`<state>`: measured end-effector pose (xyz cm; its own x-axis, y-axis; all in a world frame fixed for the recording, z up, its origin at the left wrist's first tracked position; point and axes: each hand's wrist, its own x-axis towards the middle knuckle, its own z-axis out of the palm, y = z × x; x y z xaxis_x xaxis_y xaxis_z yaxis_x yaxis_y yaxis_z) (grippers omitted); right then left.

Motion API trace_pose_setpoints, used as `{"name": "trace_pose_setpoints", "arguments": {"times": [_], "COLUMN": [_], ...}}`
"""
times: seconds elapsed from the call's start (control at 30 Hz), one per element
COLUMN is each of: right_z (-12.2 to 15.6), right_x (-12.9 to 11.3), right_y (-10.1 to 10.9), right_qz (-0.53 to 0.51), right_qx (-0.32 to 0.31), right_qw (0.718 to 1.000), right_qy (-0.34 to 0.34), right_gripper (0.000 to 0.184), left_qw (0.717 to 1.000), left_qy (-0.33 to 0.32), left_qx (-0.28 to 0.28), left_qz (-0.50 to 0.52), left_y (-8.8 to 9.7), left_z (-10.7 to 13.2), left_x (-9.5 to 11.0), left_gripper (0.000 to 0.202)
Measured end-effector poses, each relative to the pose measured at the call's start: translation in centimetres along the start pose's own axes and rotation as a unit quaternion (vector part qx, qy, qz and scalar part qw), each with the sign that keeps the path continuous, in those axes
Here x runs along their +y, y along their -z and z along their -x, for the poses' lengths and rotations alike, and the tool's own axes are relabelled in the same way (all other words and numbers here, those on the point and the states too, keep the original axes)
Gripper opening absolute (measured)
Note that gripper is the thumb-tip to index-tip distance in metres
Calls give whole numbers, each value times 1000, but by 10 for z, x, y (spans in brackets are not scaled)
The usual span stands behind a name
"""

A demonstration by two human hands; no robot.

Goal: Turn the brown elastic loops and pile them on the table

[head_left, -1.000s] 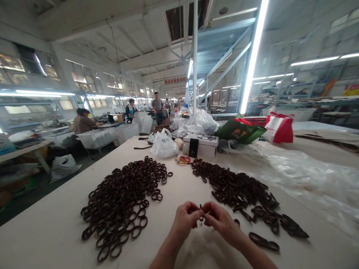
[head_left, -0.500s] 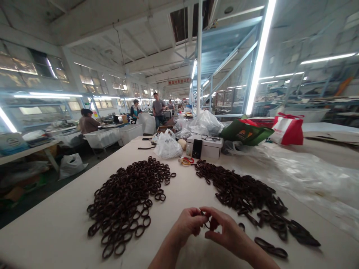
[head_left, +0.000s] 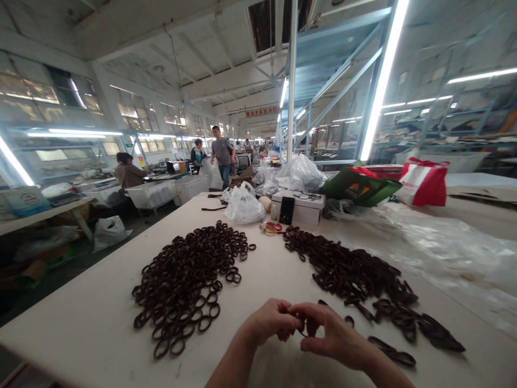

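Low over the near middle of the table (head_left: 250, 280), my left hand (head_left: 270, 323) and my right hand (head_left: 332, 335) meet at the fingertips. Both are closed on one small dark brown loop (head_left: 302, 332), mostly hidden by the fingers. To the left lies a wide heap of round, dark brown loops (head_left: 186, 275). On the right is a second heap of flatter, longer dark brown loops (head_left: 351, 269), nearest to my right hand. A few single pieces, among them a long flattened loop (head_left: 391, 352), lie near my right wrist.
Red-and-yellow-handled scissors (head_left: 271, 227) lie beyond the heaps, near a white plastic bag (head_left: 244, 205), a black phone (head_left: 286, 210) and a white box (head_left: 309, 208) with glasses on it. Clear plastic sheeting (head_left: 448, 242) covers the right side. People are in the background.
My fingers have shifted slightly around the loop, which is now more covered. The view has moved a little. A person in a grey shirt in the background has walked closer.
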<state>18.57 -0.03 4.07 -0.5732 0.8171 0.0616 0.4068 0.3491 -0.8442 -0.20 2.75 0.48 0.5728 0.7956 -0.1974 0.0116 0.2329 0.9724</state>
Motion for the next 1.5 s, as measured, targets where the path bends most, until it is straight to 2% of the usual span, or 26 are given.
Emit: {"name": "trace_pose_setpoints", "arguments": {"times": [0.1, 0.17, 0.23, 0.4, 0.47, 0.57, 0.73, 0.8, 0.9, 1.03, 1.2, 1.3, 1.4, 1.5], "right_z": [2, 2, 1, -1, -1, 1, 3, 4, 5, 5, 2, -2, -6, -7], "right_x": [-10, -13, -11, -2, -4, -11, -11, -8, -8, -12, -13, -6, 5, 12], "right_y": [2, 1, -2, -5, -3, 1, 2, 1, 1, 0, -7, -9, -9, -6], "right_qz": [-91, -129, -141, -76, -61, -126, -283, -302, -298, -264, -215, -134, -37, -5], "right_qx": [-91, -118, -108, -21, -28, -100, -221, -243, -252, -210, -87, 2, 77, 104], "right_qw": [992, 985, 984, 997, 998, 987, 933, 921, 920, 941, 973, 991, 996, 995], "right_qy": [2, 4, -1, -24, -13, 5, -13, -29, -46, -34, -17, -21, -10, 0], "right_gripper": [39, 37, 33, 21, 24, 31, 52, 59, 65, 52, 30, 18, 16, 15], "left_qw": [997, 995, 995, 998, 999, 996, 982, 978, 974, 979, 993, 994, 993, 992], "left_qy": [16, 23, 22, 4, 1, 16, 55, 61, 67, 52, 16, 4, 2, -4], "left_qx": [-67, -91, -94, -56, -53, -88, -176, -195, -209, -195, -116, -80, -31, 24], "left_qz": [-17, -19, -15, 5, 10, 5, -34, -47, -56, -39, 20, 73, 115, 122], "left_y": [4, 4, 4, 0, 1, 4, 9, 9, 9, 8, 4, 1, -3, -6], "left_z": [5, 6, 6, 0, -2, 0, 5, 5, 6, 10, 6, -1, -6, -9], "left_x": [1, 0, -1, -6, -7, -6, -6, -6, -5, -1, -3, -8, -11, -12], "left_gripper": [24, 25, 26, 30, 31, 31, 34, 39, 45, 42, 37, 40, 41, 42]}}
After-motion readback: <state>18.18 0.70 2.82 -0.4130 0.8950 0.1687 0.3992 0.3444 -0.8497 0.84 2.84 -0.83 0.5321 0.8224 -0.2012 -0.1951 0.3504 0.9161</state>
